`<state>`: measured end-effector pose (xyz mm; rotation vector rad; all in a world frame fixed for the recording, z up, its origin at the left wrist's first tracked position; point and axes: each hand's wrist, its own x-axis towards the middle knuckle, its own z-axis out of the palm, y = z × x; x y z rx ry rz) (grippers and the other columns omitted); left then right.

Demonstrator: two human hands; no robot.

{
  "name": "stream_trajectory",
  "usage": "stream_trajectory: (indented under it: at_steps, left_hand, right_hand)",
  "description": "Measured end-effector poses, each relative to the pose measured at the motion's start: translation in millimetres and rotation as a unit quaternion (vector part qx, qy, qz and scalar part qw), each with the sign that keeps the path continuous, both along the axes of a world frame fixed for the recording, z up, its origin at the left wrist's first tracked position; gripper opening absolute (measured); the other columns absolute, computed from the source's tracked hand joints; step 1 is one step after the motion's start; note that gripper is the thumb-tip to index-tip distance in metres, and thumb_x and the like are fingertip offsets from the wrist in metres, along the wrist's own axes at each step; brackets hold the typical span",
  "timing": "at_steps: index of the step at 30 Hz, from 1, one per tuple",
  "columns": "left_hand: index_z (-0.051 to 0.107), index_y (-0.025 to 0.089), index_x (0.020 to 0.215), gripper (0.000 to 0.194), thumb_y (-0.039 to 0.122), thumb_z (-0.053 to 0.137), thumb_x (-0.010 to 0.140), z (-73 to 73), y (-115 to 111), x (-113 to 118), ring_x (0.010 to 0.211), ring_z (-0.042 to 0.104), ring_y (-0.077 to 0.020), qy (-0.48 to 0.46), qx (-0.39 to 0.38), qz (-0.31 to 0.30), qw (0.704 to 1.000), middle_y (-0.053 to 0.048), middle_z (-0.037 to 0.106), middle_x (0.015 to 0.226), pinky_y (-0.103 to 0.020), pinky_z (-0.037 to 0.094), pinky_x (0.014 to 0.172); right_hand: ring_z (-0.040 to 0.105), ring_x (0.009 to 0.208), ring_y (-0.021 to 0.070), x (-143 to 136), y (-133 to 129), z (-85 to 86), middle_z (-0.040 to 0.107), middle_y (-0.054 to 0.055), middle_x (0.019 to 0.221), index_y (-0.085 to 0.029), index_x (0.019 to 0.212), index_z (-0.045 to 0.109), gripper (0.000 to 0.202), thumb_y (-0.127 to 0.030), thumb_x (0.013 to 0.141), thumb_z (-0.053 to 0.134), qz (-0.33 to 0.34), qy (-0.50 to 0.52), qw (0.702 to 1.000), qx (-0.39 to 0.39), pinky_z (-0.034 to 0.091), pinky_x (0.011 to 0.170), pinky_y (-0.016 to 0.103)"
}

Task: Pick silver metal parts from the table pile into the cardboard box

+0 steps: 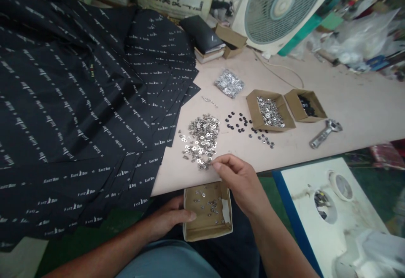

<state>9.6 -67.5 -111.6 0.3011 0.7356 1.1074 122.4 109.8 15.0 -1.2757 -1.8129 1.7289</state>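
Note:
My left hand (171, 219) grips a small cardboard box (193, 229) by its left wall, with the thumb over the rim. The box sits below the table's front edge, above my lap, and a few small metal snap fastener parts (214, 205) lie scattered in it. Over the table edge, my right hand (236, 174) has thumb and forefinger pinched together at the near right side of a pile of silvery snap fastener parts (204, 134). Whatever is between those fingertips is too small to make out.
Black caps (241, 122), a cardboard box of metal parts (287, 120), a box of black parts (319, 115), a metal tool (325, 133) and a bagged batch (229, 83) lie beyond. Printed black fabric (95, 101) covers the left; a fan (284, 8) stands behind.

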Motion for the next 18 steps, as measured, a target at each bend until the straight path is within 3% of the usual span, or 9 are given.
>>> stream_trajectory:
  at_steps: [3,6,11,18]
  left_hand:
    - [0.069,0.018,0.137,0.056,0.023,0.073,0.081,0.7,1,-1,0.127,0.066,-0.0373,0.004,0.005,0.003,1.000,-0.011,0.076,0.135,-0.053,0.043,0.116]
    - [0.069,0.019,0.137,0.057,0.025,0.073,0.080,2.2,2,-1,0.126,0.067,-0.0379,0.007,0.005,-0.001,1.000,-0.011,0.076,0.134,-0.054,0.043,0.116]
    - [0.069,0.019,0.137,0.057,0.026,0.074,0.081,2.1,2,-2,0.127,0.066,-0.0380,0.006,0.010,-0.004,1.000,-0.011,0.075,0.136,-0.053,0.043,0.116]
    - [0.068,0.018,0.139,0.057,0.025,0.072,0.083,-1.6,0,-3,0.126,0.066,-0.0373,0.000,0.022,0.000,1.000,-0.011,0.076,0.134,-0.052,0.044,0.114]
  right_hand:
    - [0.047,0.056,0.0123,-5,-8,-4.5,0.049,-0.006,0.059,-0.023,0.086,0.075,0.006,-0.027,0.088,0.071,0.088,-0.132,0.962,0.222,0.036,0.057,0.027]
    - [0.055,0.061,0.0137,-7,-13,-11.9,0.059,-0.004,0.066,-0.024,0.091,0.076,0.005,-0.024,0.091,0.071,0.120,-0.166,0.914,0.349,0.041,0.064,0.028]
    - [0.060,0.066,0.0146,-6,-18,-18.9,0.066,0.000,0.075,-0.024,0.094,0.076,0.012,-0.024,0.097,0.064,0.164,-0.165,0.884,0.407,0.042,0.066,0.028]
    - [0.058,0.063,0.0143,3,-22,-17.4,0.061,-0.003,0.068,-0.024,0.093,0.076,0.008,-0.024,0.092,0.069,0.120,-0.142,0.918,0.350,0.043,0.063,0.027]
